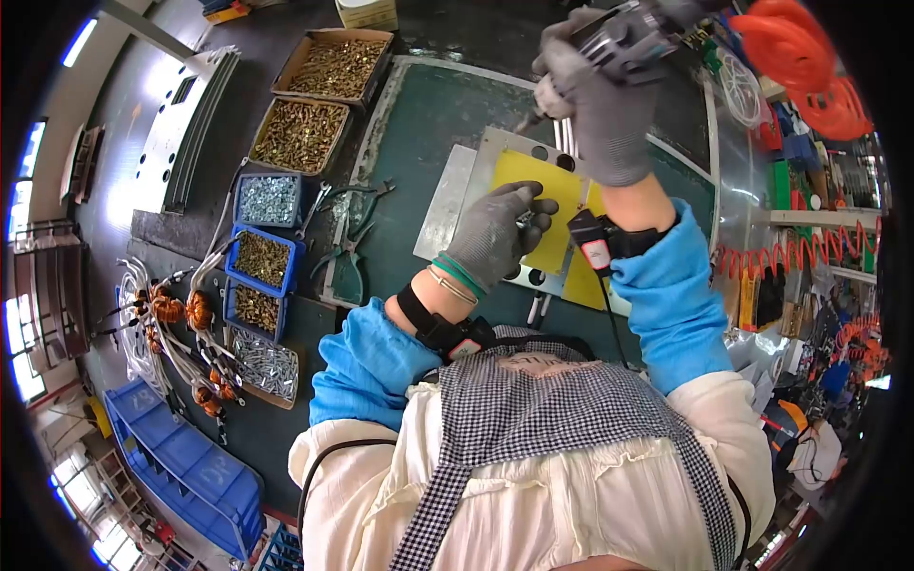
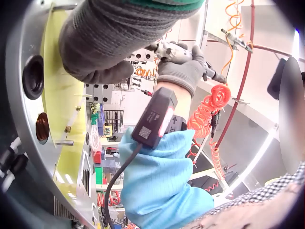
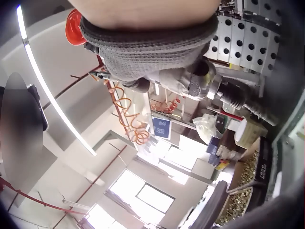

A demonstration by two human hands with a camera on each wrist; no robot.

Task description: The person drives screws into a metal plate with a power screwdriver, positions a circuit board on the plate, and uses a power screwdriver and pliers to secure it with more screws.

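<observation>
My right hand (image 1: 614,119), in a grey knit glove, grips a metal air screwdriver (image 1: 624,43) by its body. In the right wrist view the air screwdriver (image 3: 190,83) ends in a long narrow bit. My gloved left hand (image 1: 500,228) is over a metal panel with a yellow sheet (image 1: 519,171); its fingers are curled around small shiny metal pieces, mostly hidden. In the left wrist view the left hand (image 2: 102,43) is close beside the yellow sheet (image 2: 66,100), and brass-coloured studs (image 2: 68,129) stand along it.
Cardboard boxes of brass fasteners (image 1: 300,133) and blue bins of small hardware (image 1: 268,200) line the left. Pliers (image 1: 347,243) lie beside them. A wire bundle with copper coils (image 1: 167,305) is farther left. Coiled orange air hose (image 1: 785,48) hangs at upper right.
</observation>
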